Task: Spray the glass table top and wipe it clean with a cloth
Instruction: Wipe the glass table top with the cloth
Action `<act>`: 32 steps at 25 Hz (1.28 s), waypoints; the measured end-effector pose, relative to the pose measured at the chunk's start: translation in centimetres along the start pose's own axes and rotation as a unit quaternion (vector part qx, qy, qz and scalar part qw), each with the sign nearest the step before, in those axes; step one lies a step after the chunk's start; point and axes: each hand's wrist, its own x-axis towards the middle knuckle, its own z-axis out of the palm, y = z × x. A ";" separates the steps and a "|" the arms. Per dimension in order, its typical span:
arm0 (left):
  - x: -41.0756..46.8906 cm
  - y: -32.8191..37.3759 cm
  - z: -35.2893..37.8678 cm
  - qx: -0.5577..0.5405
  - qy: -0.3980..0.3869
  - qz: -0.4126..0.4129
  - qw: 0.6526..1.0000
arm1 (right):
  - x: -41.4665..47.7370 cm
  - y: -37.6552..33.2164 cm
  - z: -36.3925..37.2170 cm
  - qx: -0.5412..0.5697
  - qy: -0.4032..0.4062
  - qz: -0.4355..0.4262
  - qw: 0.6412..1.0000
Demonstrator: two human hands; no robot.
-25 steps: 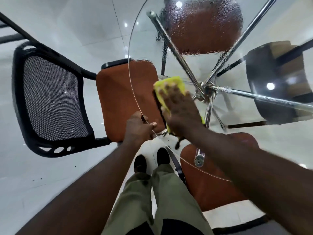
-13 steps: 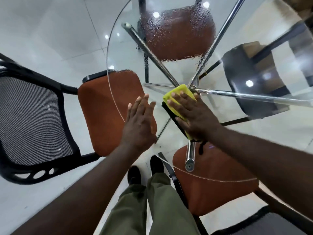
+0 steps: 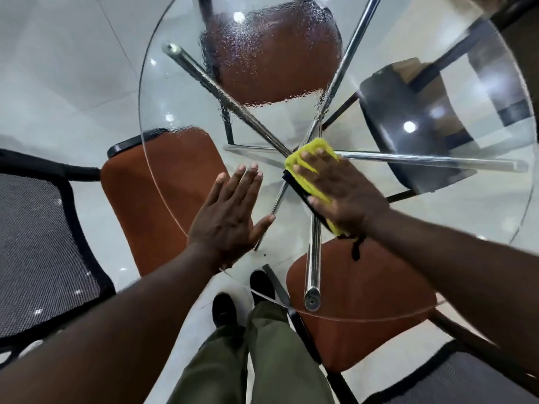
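Observation:
A round glass table top [image 3: 163, 176] fills the middle of the head view, with chrome legs [image 3: 312, 258] crossing beneath it. Spray droplets bead on its far part [image 3: 262, 53]. My right hand [image 3: 341, 191] lies flat on a yellow cloth with a dark edge [image 3: 313, 148], pressing it on the glass near the centre where the legs meet. My left hand [image 3: 230, 217] rests palm down on the glass near the front edge, fingers spread, holding nothing. No spray bottle is in view.
Orange-seated chairs stand under the table at the left [image 3: 151, 193], the far side [image 3: 271, 59] and the near right [image 3: 358, 301]. A black mesh chair back [image 3: 40, 252] is at the left. A dark chair [image 3: 414, 126] is at the right. My legs and shoes [image 3: 242, 304] are below.
My right hand slid the cloth from the near left part of the glass towards the centre. My left hand left the table's edge and now lies flat on the glass.

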 end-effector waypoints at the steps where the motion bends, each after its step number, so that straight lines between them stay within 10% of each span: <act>1: 0.1 -0.2 0.3 0.003 -0.001 0.000 1.000 | 1.3 2.3 0.0 0.007 0.004 0.020 1.000; 6: 0.1 -0.3 0.9 0.006 -0.001 0.004 1.000 | 6.2 1.5 0.2 0.041 0.136 0.444 0.885; 12: 0.2 -0.2 0.4 -0.001 -0.006 -0.001 1.000 | 3.4 1.9 -0.4 0.025 0.003 -0.019 1.000; 17: 0.1 -0.4 1.1 0.002 -0.001 0.003 1.000 | 10.0 6.7 -1.3 0.038 0.122 0.432 0.893; 25: 0.2 -0.4 0.9 -0.003 0.003 -0.002 1.000 | 3.0 2.0 -1.1 0.002 0.016 -0.038 0.999; 30: 0.2 -0.5 1.3 0.004 0.009 0.001 1.000 | 9.1 5.5 -1.5 0.051 0.125 0.419 0.898; 32: 0.1 -0.4 1.0 -0.005 0.003 -0.002 1.000 | 8.2 0.2 -0.6 0.055 0.113 0.367 0.922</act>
